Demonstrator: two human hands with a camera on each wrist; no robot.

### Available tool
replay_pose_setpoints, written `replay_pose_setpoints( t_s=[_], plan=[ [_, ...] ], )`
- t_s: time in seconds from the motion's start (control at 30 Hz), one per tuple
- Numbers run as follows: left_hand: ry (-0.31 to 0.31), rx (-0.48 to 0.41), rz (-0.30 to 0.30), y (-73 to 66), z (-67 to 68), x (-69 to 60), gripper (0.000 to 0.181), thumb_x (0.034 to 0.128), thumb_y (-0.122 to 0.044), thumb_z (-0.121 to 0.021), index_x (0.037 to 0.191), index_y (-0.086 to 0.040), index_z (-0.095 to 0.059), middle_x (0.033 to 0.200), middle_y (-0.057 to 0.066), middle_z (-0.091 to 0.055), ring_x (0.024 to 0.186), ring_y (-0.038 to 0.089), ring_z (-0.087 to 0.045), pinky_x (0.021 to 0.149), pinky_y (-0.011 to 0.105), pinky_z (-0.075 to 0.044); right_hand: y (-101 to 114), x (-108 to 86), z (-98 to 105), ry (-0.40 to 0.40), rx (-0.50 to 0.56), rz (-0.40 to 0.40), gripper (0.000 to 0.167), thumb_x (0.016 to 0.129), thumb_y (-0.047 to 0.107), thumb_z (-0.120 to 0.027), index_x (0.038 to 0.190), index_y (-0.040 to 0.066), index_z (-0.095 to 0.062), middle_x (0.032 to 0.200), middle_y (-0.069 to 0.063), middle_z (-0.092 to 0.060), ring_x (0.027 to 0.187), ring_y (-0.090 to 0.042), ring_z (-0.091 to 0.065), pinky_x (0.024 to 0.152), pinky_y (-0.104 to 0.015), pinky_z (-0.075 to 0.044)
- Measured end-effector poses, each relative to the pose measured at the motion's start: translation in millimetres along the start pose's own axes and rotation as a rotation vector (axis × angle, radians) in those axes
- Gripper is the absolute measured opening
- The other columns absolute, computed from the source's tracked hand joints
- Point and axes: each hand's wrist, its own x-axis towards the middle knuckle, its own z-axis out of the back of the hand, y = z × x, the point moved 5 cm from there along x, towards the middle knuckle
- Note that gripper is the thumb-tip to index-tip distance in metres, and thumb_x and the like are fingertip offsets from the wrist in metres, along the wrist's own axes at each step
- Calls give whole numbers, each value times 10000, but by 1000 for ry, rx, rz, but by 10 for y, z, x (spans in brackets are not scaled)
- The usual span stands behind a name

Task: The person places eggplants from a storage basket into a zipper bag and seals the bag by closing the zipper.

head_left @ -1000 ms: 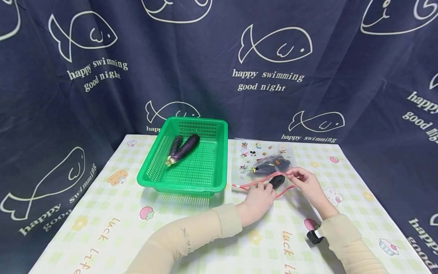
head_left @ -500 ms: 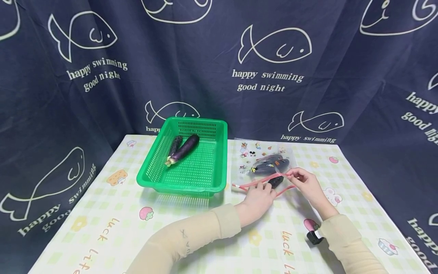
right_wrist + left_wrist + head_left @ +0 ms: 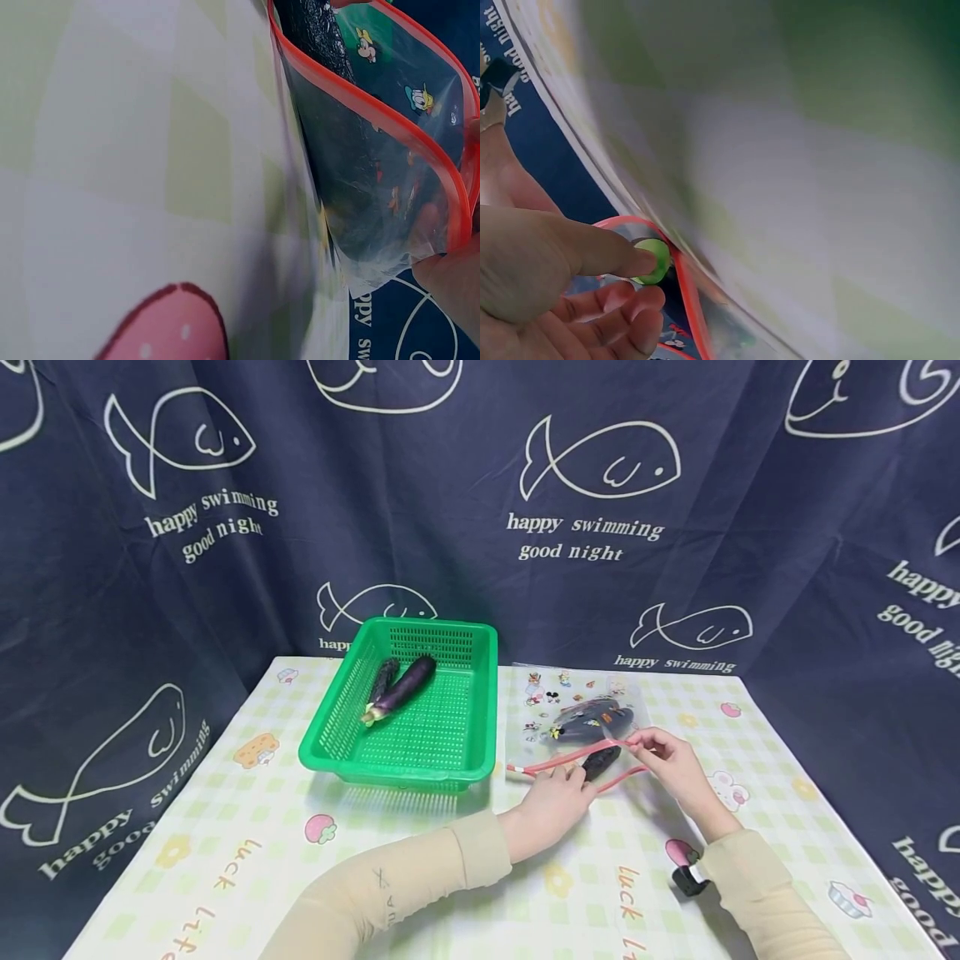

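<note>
Off to the left of the left hand [image 3: 547,810] stood a basket [image 3: 397,774], an eggplant [image 3: 405,687] and a dark, bumpy vegetable [image 3: 384,678] lying in it. That hand was at the mouth of the bag [image 3: 531,748], its thumb pressed on the green end of a cucumber [image 3: 602,762]; whether its fingers gripped, I could not tell. The cucumber, nearer this hand than the other, ran lengthwise from it, forward and rightward, into the bag. Ahead of the hands, dark shapes [image 3: 600,720] lay inside. The right hand [image 3: 678,772] pinched the bag's red edge, and the mouth gaped.
</note>
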Motion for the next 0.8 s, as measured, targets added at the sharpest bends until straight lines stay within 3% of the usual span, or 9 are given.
replay_pose_setpoints(
  t_s=[0.43, 0.8],
  plan=[
    [-12, 0, -33, -30, -8, 50, 194, 939, -215, -534, 1097, -228, -646, 1055, -18, -539, 959, 150, -554, 653, 268, -482, 51, 8, -16, 8, 34, 1, 125, 873, -38, -589, 965, -122, -593, 802, -88, -631, 702, -7, -536, 607, -143, -429],
    [-59, 42, -56, -89, -25, 176, 196, 945, -252, -531, 1094, -242, -658, 1002, -28, -514, 838, 119, -520, 585, 224, -446, 28, 13, 6, 0, 35, -17, 156, 878, -5, -608, 981, -120, -592, 797, -43, -610, 702, 5, -525, 600, -143, -422]
  ],
)
